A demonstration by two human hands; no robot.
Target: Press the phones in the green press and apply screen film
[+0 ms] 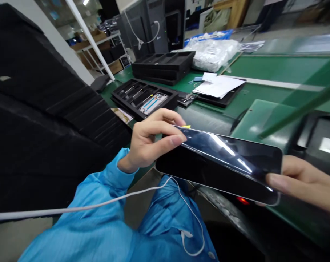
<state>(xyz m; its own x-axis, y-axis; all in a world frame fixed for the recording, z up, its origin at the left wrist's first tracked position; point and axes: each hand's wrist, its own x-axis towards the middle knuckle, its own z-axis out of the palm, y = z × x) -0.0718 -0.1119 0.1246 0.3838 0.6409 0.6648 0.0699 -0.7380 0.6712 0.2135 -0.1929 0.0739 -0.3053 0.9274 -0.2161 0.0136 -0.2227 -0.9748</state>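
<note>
A smartphone [214, 165] with a dark, glossy screen is held between my hands, lengthwise and slightly tilted down to the right. At its upper left corner my left hand [152, 140] pinches the edge, the thumb lying over the front. A small yellow tab [186, 126] sticks out by those fingers; what it belongs to is unclear. The right end of the phone is gripped by my right hand [304, 180], thumb on the screen and the other fingers mostly hidden behind. Bright streaks of light reflect across the glass.
Beyond my left hand, a black compartment tray [118, 95] holds phone parts on the green table [263, 69]. Behind it are stacked black trays [162, 69], white papers [218, 86] and a clear plastic bag [211, 52]. A white cable [99, 206] crosses my blue sleeve.
</note>
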